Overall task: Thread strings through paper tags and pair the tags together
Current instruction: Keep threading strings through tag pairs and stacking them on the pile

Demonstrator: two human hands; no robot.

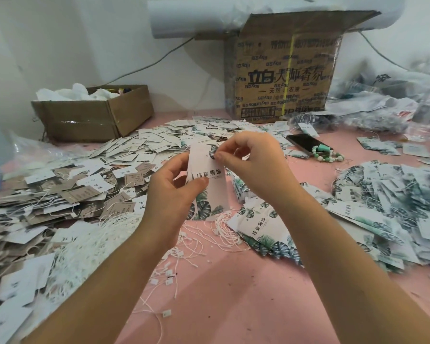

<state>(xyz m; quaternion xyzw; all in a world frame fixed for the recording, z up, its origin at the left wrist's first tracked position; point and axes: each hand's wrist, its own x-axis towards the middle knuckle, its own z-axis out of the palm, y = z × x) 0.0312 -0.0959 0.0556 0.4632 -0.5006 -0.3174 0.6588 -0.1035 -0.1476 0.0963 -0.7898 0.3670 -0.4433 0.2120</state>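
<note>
Pink tabletop (pixel 233 306) littered with tag piles (pixel 144 145) | grips leaf-print tag (pixel 216 192) low in left hand (pixel 174 187), long axis upright | pinches its top by the hole with right hand (pixel 253 160), the nearer one | loose strings (pixel 224 227) just below

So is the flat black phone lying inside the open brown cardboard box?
No, the flat black phone lies on the pink table, beside a green-and-white bead bracelet.
</note>
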